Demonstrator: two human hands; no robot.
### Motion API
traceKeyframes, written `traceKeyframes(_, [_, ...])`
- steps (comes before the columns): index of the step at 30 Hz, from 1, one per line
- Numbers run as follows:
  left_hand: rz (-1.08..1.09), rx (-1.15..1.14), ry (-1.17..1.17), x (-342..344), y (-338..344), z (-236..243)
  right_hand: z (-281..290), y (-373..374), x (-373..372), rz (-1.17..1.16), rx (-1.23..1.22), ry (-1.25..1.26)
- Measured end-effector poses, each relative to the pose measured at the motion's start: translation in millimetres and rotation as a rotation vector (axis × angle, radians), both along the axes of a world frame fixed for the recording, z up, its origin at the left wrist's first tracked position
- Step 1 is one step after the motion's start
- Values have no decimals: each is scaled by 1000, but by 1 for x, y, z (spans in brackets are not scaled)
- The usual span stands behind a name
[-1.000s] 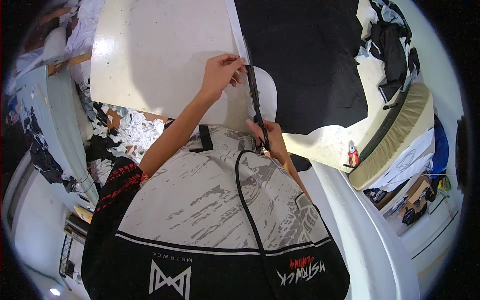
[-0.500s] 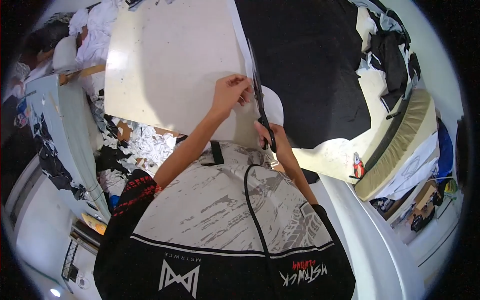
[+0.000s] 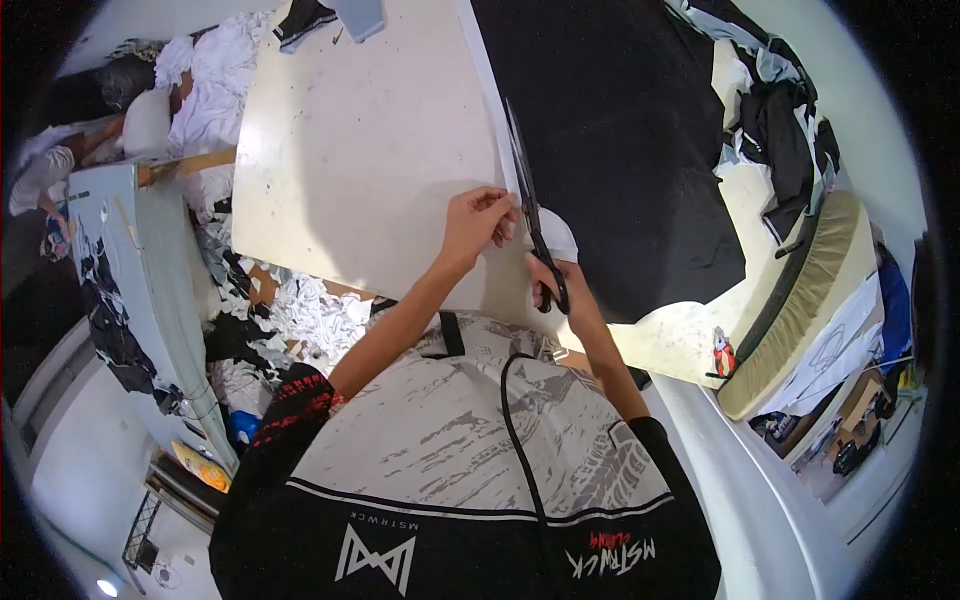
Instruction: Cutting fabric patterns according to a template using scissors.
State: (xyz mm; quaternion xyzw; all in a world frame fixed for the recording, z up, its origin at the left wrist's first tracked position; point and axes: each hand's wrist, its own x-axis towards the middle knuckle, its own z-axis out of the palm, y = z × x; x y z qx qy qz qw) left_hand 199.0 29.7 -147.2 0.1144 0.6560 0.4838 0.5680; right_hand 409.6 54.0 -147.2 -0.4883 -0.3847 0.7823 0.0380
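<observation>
Long black scissors (image 3: 535, 225) point away from me along a narrow white strip (image 3: 491, 115) at the left edge of a large black sheet of material (image 3: 620, 150). My right hand (image 3: 555, 280) grips their handles, fingers wrapped round them. My left hand (image 3: 478, 222) is closed, thumb and forefinger pinching the strip just left of the blades. A rounded white piece (image 3: 558, 230) shows to the right of the scissors, partly covered by them. All this lies on a cream work table (image 3: 360, 150).
Piles of white scraps (image 3: 310, 310) and fabric (image 3: 205, 80) lie left, near a pale panel (image 3: 150, 260). A person (image 3: 40, 180) shows at far left. Dark garments (image 3: 780, 140), a padded board (image 3: 790, 300) and red-handled pliers (image 3: 722, 355) are at right.
The whole view has shifted, so table and hands appear lower and farther right. Both hands still hold the strip and scissors. More dark and grey pieces now show at the table's top left.
</observation>
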Motion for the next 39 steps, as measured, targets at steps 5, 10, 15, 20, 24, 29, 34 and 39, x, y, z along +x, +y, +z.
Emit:
traceKeyframes(5, [27, 5, 10, 3, 1, 1, 7, 29, -19, -31, -48, 47])
traceKeyframes(10, [15, 1, 18, 9, 4, 6, 8, 40, -26, -31, -17, 62])
traceKeyframes(15, [-4, -5, 40, 10, 3, 9, 5, 38, -27, -7, 52, 22])
traceKeyframes(20, [12, 1, 40, 11, 0, 8, 10, 57, -36, -38, -26, 108])
traceKeyframes(24, [-42, 18, -16, 16, 2, 8, 18, 79, -45, -33, 9, 123])
traceKeyframes(29, [-46, -5, -34, 18, 0, 8, 14, 80, -48, -44, 10, 104])
traceKeyframes(34, [-32, 8, -57, 21, 2, 13, 13, 85, -53, -70, 21, 61])
traceKeyframes(39, [-40, 23, -82, 20, 2, 13, 34, 111, -74, -57, -32, 83])
